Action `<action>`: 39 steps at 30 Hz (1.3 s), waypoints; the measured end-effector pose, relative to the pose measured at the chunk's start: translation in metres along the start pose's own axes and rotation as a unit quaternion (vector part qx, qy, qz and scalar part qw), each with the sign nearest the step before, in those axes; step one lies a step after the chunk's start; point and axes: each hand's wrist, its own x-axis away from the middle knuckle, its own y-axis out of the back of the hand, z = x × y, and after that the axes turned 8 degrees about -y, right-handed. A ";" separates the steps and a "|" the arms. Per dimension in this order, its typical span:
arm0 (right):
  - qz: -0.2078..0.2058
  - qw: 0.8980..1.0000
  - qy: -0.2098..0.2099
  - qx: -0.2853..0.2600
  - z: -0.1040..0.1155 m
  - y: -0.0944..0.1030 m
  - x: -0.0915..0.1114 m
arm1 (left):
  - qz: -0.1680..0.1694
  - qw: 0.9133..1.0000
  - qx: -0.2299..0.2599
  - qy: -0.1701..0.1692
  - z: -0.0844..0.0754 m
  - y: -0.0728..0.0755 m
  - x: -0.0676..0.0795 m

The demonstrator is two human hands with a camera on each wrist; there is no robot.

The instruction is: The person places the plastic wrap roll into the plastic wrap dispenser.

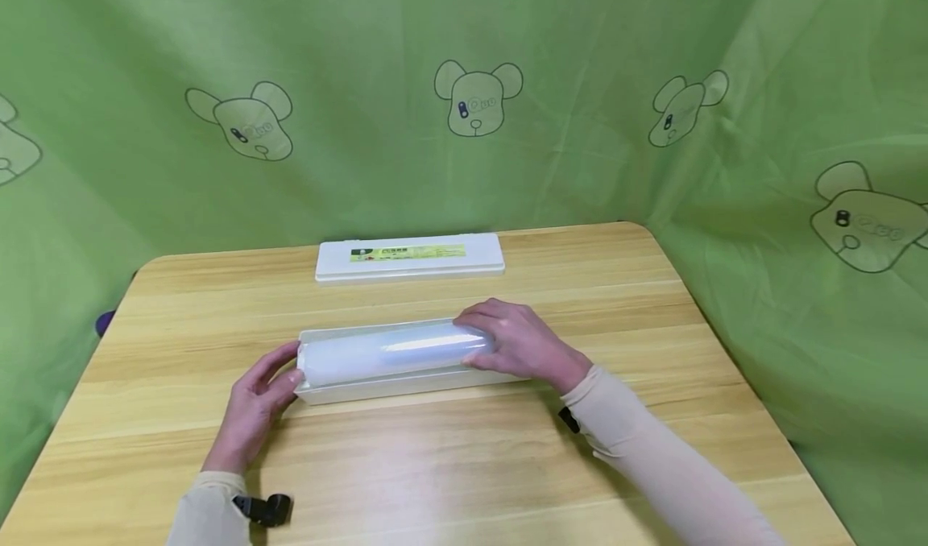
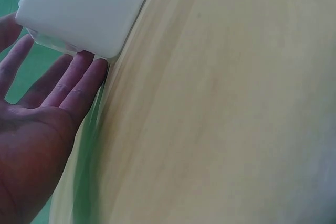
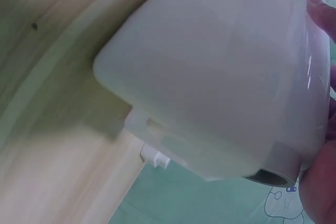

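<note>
A long white box (image 1: 413, 387) lies without a lid near the middle of the table, holding a shiny roll of plastic wrap (image 1: 391, 351). My right hand (image 1: 522, 343) grips the roll near its right end, fingers over the far side and thumb on the near side. In the right wrist view the hollow end of the roll's core (image 3: 273, 176) shows past the box end. My left hand (image 1: 254, 405) is at the box's left end. Its fingers (image 2: 65, 85) reach out fairly straight, with tips against the end wall in the left wrist view.
A white lid (image 1: 482, 254) with a yellow-green label lies near the back edge of the wooden table (image 1: 464, 465). Green cloth (image 1: 362, 167) printed with bear heads hangs behind and along the sides.
</note>
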 end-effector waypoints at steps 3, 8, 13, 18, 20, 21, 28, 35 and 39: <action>-0.002 1.000 0.000 0.001 0.001 -0.001 0.000 | 0.000 1.000 0.001 0.000 0.000 -0.001 0.000; 0.000 1.000 -0.008 -0.003 0.002 -0.004 0.002 | -0.002 1.000 0.003 -0.002 -0.002 -0.002 0.000; 0.005 1.000 -0.015 -0.014 0.001 -0.007 0.003 | -0.002 1.000 0.003 -0.004 -0.003 -0.002 0.000; 0.009 1.000 -0.023 -0.019 -0.001 -0.010 0.003 | -0.003 1.000 0.005 -0.007 -0.003 -0.002 0.000; 0.015 0.999 -0.032 -0.021 -0.001 -0.010 0.003 | -0.003 1.000 0.006 -0.006 -0.003 -0.002 0.000; 0.018 0.999 -0.038 -0.022 -0.001 -0.010 0.004 | -0.003 1.000 0.006 -0.006 -0.003 -0.002 0.000; 0.045 0.996 -0.067 -0.023 -0.001 -0.011 0.004 | -0.007 1.000 0.006 -0.004 -0.002 -0.003 0.001; 0.059 0.995 -0.076 -0.029 -0.002 -0.012 0.004 | -0.007 1.000 0.004 -0.007 -0.002 -0.004 0.001; 0.069 0.993 -0.089 -0.030 -0.002 -0.012 0.005 | -0.007 1.000 0.002 -0.005 -0.002 -0.004 0.001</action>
